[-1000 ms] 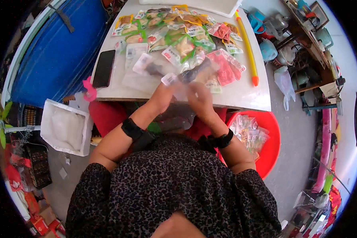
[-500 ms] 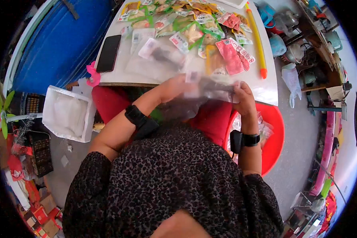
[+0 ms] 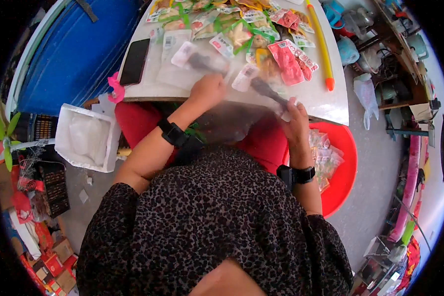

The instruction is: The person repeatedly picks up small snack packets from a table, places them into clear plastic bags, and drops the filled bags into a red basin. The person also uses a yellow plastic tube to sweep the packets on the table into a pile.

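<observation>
My right hand (image 3: pixel 297 120) pinches the lower end of a clear sachet (image 3: pixel 269 92) with dark food inside and a white label at its far end. The sachet slants over the table's near edge. To its left my left hand (image 3: pixel 208 92) is closed, apparently on a see-through plastic bag (image 3: pixel 229 121) that hangs over my lap; its fingertips are partly hidden. Just beyond that hand a similar dark-filled sachet (image 3: pixel 201 60) lies on the table, beside flat clear packaging (image 3: pixel 175 74).
Many food sachets (image 3: pixel 239 37) cover the far part of the white table (image 3: pixel 330 106). A phone (image 3: pixel 135 61) lies at its left, a yellow tube with an orange tip (image 3: pixel 322 47) at its right. Beside my right forearm stands a red tub (image 3: pixel 348 163) with packets; a white foam box (image 3: pixel 86 138) is at left.
My hands have moved apart. The left has gone forward and away from the dark-filled sachet; the right has lowered slightly, and the sachet has turned from level to slanting, label end farther away.
</observation>
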Demonstrator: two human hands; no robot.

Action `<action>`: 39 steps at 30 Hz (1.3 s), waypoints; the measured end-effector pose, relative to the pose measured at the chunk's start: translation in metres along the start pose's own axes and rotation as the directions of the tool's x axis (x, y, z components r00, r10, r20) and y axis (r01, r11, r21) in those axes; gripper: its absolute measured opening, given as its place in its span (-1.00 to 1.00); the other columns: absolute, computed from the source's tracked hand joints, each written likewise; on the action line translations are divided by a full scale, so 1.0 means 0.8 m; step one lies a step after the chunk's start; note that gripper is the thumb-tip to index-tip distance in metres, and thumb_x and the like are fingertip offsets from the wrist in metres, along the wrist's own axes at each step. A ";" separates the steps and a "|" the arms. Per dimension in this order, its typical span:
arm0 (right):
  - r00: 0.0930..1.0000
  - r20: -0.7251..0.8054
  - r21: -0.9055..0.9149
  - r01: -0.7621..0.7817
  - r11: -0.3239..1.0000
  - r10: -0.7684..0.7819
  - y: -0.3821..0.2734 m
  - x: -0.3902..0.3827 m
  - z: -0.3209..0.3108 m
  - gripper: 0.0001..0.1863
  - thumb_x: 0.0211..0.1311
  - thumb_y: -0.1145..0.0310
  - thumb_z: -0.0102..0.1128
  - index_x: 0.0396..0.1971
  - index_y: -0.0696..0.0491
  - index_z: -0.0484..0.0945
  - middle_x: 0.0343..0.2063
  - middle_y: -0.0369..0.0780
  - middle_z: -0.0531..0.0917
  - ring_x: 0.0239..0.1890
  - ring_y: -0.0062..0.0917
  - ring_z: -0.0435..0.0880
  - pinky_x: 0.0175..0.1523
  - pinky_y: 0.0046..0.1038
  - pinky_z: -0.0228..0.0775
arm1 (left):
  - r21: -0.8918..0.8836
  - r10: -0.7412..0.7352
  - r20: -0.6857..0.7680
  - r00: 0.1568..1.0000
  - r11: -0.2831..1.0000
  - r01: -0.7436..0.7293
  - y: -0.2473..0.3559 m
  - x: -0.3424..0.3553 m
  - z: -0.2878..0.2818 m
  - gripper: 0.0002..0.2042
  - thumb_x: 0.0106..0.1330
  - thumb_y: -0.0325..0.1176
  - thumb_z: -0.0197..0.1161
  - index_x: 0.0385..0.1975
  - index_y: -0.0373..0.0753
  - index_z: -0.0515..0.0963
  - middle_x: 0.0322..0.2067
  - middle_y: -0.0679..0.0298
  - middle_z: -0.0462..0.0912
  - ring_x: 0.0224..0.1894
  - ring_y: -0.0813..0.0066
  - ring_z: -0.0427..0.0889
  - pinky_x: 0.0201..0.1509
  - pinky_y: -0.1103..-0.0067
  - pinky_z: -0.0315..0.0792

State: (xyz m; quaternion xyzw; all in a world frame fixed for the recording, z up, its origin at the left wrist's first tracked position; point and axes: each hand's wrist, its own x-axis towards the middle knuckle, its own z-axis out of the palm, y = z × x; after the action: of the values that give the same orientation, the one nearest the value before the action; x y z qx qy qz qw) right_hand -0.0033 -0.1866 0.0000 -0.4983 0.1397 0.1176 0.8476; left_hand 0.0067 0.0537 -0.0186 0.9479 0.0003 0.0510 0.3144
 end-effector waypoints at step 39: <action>0.668 0.740 -0.666 0.714 0.218 0.071 0.064 0.035 0.097 -0.81 -0.26 0.34 0.08 -0.57 0.11 0.41 -0.58 -0.17 0.47 -0.43 -0.29 0.42 -0.28 -0.39 0.27 | 0.167 0.286 0.088 0.954 0.940 -0.298 0.021 -0.040 -0.001 -0.88 0.04 -0.34 -0.10 -0.51 -0.21 0.34 -0.52 0.13 0.39 -0.47 0.12 0.37 -0.44 0.30 0.27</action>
State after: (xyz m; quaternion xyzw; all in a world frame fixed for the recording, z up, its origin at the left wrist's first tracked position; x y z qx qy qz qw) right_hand 0.0144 -0.0926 -0.0154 -0.8364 -0.3696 0.1385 0.3804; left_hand -0.0254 0.0397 -0.0115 0.9629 -0.1455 0.0673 0.2169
